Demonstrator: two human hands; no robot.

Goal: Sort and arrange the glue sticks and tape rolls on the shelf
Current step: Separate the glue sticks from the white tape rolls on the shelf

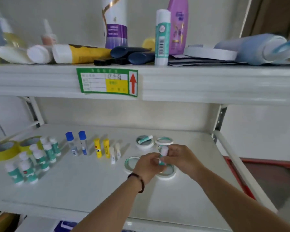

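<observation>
The white lower shelf (90,186) is carrying the sorting work, and the upper shelf (191,81) above it is wearing a green price label (107,82) with a red arrow. Up there a tall white-and-purple bottle (115,25) and a lilac bottle (178,27) are standing at the back, with a large teal glue stick (161,37) standing upright at the front edge and blue tape rolls (264,49) lying at the right.

On the lower shelf, two yellow tape rolls (5,150) are lying flat at the far left, just beside a cluster of teal glue sticks (33,159) standing upright. Further right, two blue-capped bottles (76,144), two yellow tubes (101,149) and two small white sticks (115,154) are standing in pairs. White tape rings (163,141) are lying flat at the right — one is carrying a small teal stick (145,139) lying across it.

Both hands are meeting over the nearest rings. The right hand (179,158) and left hand (146,166) are pinching a small teal glue stick (162,156) between curled fingers — the stick is held upright, above the shelf.
</observation>
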